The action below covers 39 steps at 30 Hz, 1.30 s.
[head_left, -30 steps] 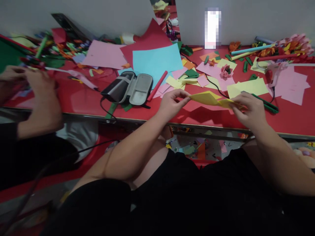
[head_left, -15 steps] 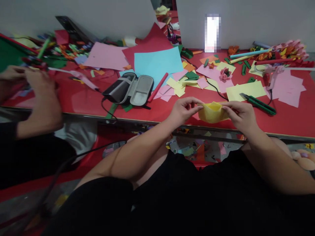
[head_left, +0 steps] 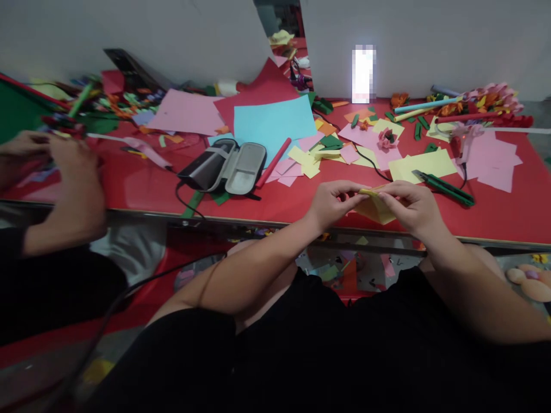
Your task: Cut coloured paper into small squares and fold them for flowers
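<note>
A folded piece of yellow paper hangs between my two hands, just above the front edge of the red table. My left hand pinches its top edge from the left. From the right, my right hand pinches the same edge, with the fingertips of both hands close together. Behind my right hand lie a green cutter knife and a flat yellow sheet. The paper's far side is hidden.
An open grey case and a red paper roll lie left of my hands. Blue paper, pink glue gun and a lit phone are farther back. At far left, another person's hands work.
My hands have come closer together along the yellow paper. Its top, which gaped before, is now pressed narrow between my fingers. The camera view has shifted slightly.
</note>
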Tool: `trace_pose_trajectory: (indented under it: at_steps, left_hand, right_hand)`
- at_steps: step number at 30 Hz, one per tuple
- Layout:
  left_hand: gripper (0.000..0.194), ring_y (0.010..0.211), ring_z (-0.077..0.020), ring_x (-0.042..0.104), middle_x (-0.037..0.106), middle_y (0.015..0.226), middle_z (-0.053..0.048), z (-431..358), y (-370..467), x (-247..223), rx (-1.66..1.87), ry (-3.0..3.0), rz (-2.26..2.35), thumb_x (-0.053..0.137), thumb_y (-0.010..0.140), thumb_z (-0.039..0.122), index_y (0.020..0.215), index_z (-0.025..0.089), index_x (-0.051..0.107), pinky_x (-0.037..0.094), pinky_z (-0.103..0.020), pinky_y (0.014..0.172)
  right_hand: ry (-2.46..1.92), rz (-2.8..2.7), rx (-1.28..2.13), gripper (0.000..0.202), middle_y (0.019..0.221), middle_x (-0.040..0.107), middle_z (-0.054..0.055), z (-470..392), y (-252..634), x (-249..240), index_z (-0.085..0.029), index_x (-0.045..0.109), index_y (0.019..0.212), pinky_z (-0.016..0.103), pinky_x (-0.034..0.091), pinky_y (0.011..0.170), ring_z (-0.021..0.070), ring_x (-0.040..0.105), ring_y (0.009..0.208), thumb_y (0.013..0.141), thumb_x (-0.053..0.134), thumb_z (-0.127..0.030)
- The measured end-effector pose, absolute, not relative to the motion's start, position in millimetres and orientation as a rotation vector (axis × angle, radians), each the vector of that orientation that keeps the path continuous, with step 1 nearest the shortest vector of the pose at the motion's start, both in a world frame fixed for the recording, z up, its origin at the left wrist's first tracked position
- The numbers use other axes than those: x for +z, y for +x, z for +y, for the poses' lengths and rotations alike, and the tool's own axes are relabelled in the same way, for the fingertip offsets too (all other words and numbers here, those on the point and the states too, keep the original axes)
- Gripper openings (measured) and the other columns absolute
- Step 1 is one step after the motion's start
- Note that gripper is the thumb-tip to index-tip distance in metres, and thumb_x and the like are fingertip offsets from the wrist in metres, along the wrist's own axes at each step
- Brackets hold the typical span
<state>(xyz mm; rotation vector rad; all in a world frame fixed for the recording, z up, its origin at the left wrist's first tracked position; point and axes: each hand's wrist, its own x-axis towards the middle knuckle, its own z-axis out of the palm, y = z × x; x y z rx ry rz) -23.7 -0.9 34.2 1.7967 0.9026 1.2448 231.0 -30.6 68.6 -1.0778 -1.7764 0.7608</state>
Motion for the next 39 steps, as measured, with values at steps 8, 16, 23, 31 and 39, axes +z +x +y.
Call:
trace_pose_trajectory:
  at_steps: [8, 16, 23, 31, 39]
  left_hand:
    - [0.041, 0.064, -0.0133, 0.069, 0.094, 0.095, -0.007, -1, -7, 35, 1.249, 1.760, 0.890, 0.096, 0.108, 0.063, 0.128, 0.028, 0.102, 0.053, -0.027, 0.060]
    - [0.029, 0.089, -0.0207, 0.088, 0.099, 0.114, -0.011, 15, -8, 15, 1.414, 1.966, 0.734, 0.089, 0.114, 0.049, 0.131, 0.031, 0.102, 0.066, -0.031, 0.077]
    - [0.038, 0.095, -0.0253, 0.092, 0.098, 0.111, -0.015, 37, -23, -5, 1.395, 1.952, 0.807, 0.090, 0.110, 0.061, 0.119, 0.026, 0.103, 0.070, -0.034, 0.081]
    - [0.046, 0.094, -0.0251, 0.089, 0.097, 0.111, -0.015, 34, -19, -8, 1.392, 1.863, 0.823, 0.092, 0.105, 0.067, 0.118, 0.024, 0.102, 0.068, -0.036, 0.080]
    - [0.067, 0.068, -0.0145, 0.072, 0.090, 0.093, -0.010, 38, -16, 13, 1.369, 1.589, 0.791, 0.101, 0.090, 0.085, 0.111, 0.022, 0.096, 0.063, -0.030, 0.065]
  right_hand:
    - [-1.081, -1.856, 0.410, 0.025, 0.103, 0.092, 0.008, -33, 234, 67, -0.031, 0.099, 0.104, 0.043, 0.064, 0.080, 0.0267, 0.085, 0.091, 0.111, 0.076, -0.038]
    - [-1.106, -1.941, 0.291, 0.027, 0.109, 0.087, 0.012, -17, 243, 64, -0.029, 0.097, 0.110, 0.049, 0.067, 0.088, 0.0327, 0.083, 0.100, 0.110, 0.078, -0.048]
    - [-1.285, -1.920, 0.713, 0.037, 0.134, 0.088, 0.017, 5, 274, 64, -0.025, 0.090, 0.126, 0.055, 0.072, 0.098, 0.0375, 0.084, 0.117, 0.102, 0.082, -0.052]
    - [-1.351, -2.087, 0.983, 0.047, 0.122, 0.091, 0.013, -4, 304, 89, -0.029, 0.093, 0.118, 0.055, 0.070, 0.104, 0.0344, 0.083, 0.109, 0.095, 0.092, -0.069]
    - [-1.165, -1.935, 0.809, 0.042, 0.101, 0.091, 0.009, -20, 295, 89, -0.026, 0.093, 0.107, 0.047, 0.063, 0.087, 0.0279, 0.079, 0.090, 0.096, 0.085, -0.066]
